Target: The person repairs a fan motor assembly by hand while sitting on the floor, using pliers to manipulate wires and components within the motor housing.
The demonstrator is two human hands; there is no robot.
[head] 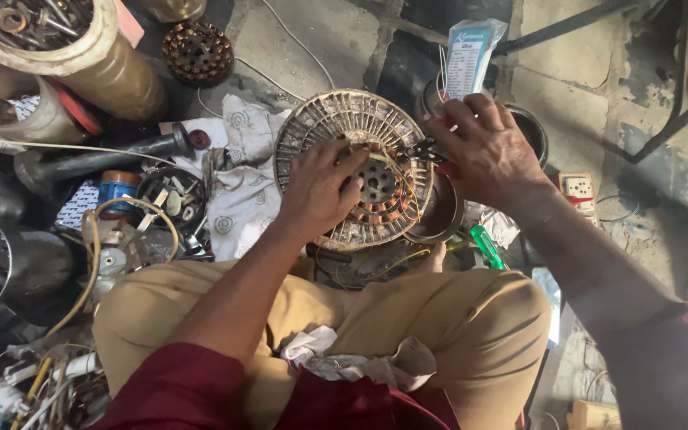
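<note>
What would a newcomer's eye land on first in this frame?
Most likely the round wound motor stator at centre, its copper coils ringed by pale slots. The left hand rests on its hub while the right hand holds pliers to its wires. At upper left, a cylindrical tub of metal scraps stands out.

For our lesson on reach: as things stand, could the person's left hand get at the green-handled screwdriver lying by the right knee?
Probably not straight away. The left hand rests on the round motor winding, and the green-handled screwdriver lies beyond that, under the right forearm, which crosses the way.
</note>
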